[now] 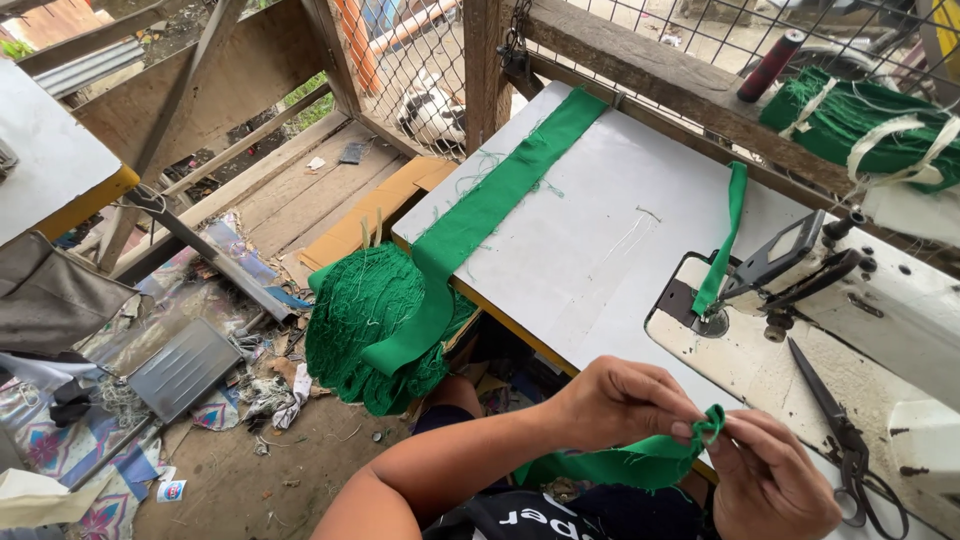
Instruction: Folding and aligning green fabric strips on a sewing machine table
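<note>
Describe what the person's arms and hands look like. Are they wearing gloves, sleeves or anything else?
Both hands are bare: no gloves on the left hand or the right hand, and no rings or watch that show. The left forearm is uncovered, with no sleeve in view. The right arm is mostly out of frame.

The right hand [765, 480] is cut off at the bottom edge, its palm side unseen. The green strip [640, 462] disappears behind both hands, so its end is hidden between the fingers. The scissors [845, 440] lose their handles at the lower edge. The green bundle [860, 125] runs past the right edge. The sewing machine [860, 300] needle area is covered by its presser parts.
</note>
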